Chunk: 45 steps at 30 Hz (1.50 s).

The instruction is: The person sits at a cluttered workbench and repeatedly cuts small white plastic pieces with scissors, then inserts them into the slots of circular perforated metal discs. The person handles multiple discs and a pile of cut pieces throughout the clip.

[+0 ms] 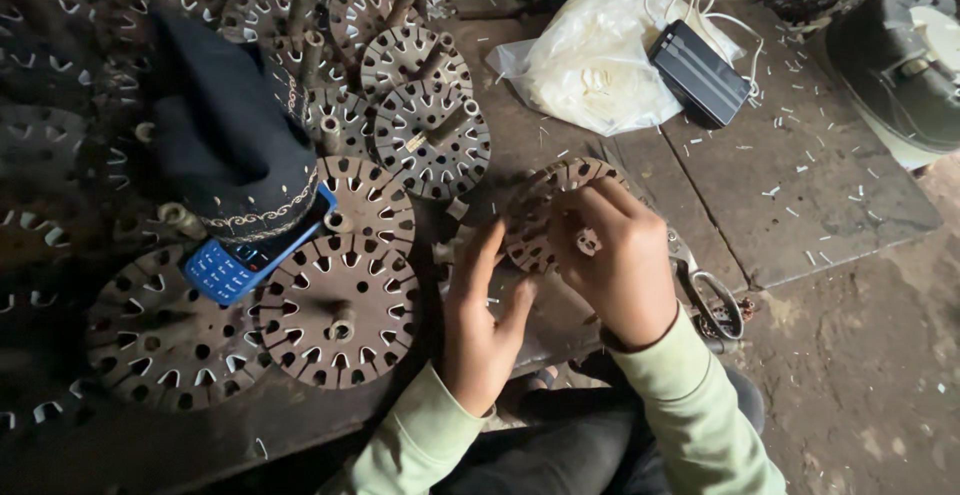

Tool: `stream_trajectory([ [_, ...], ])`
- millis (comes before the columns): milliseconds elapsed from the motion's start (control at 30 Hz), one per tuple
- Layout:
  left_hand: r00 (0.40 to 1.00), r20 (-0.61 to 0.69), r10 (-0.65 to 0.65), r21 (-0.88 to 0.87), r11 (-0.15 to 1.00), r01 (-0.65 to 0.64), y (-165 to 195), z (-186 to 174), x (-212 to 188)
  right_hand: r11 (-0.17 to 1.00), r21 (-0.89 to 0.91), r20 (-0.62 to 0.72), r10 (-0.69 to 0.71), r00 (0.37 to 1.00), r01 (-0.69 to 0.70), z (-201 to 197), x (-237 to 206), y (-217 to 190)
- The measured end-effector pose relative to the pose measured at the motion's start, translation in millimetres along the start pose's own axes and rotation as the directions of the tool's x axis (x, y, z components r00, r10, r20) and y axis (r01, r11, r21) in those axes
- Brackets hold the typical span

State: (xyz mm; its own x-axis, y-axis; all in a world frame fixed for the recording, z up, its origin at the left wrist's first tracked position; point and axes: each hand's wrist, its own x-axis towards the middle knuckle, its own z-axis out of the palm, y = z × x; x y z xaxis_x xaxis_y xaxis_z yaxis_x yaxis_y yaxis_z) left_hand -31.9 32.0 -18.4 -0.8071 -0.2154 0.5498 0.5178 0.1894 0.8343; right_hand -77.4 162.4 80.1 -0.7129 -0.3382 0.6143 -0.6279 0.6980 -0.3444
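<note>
Rusty slotted steel disc (540, 217), both hands (610, 255).

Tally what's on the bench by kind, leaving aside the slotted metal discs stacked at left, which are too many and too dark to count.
Disc held in the hands: 1
Blue phone: 1
Dark cap: 1
Plastic bag: 1
Black box with white cable: 1
Scissors: 1
Total: 6

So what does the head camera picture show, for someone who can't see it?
Two hands, left hand and right hand, hold a round slotted metal disc over a dusty workbench. More discs lie to the left, with a blue phone and a dark cap.
</note>
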Motion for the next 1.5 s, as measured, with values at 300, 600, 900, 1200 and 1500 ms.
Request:
stream_trajectory([
  [300,0.995,0.049,-0.086,-0.170,0.981,0.093,-3,1,-2,0.998,-0.054,-0.039,-0.025,0.999,0.023,-8,12,-8],
  [600,0.994,0.057,-0.095,-0.169,0.980,0.104,6,-1,2,0.988,0.032,0.086,0.148,0.985,-0.151,-13,19,33],
  [900,0.999,-0.053,0.002,-0.041,0.999,-0.004,10,-1,3,0.977,-0.144,-0.200,0.124,0.972,-0.154,-21,-34,44],
  [1200,0.991,-0.081,0.104,0.253,0.964,-0.081,11,-13,-5,0.774,-0.412,-0.228,0.424,0.876,-0.482,-36,-145,55],
  [1500,0.988,0.140,0.070,0.601,0.786,-0.141,-7,-19,2,0.673,-0.142,0.048,0.737,0.674,-0.726,-35,-222,92],
])
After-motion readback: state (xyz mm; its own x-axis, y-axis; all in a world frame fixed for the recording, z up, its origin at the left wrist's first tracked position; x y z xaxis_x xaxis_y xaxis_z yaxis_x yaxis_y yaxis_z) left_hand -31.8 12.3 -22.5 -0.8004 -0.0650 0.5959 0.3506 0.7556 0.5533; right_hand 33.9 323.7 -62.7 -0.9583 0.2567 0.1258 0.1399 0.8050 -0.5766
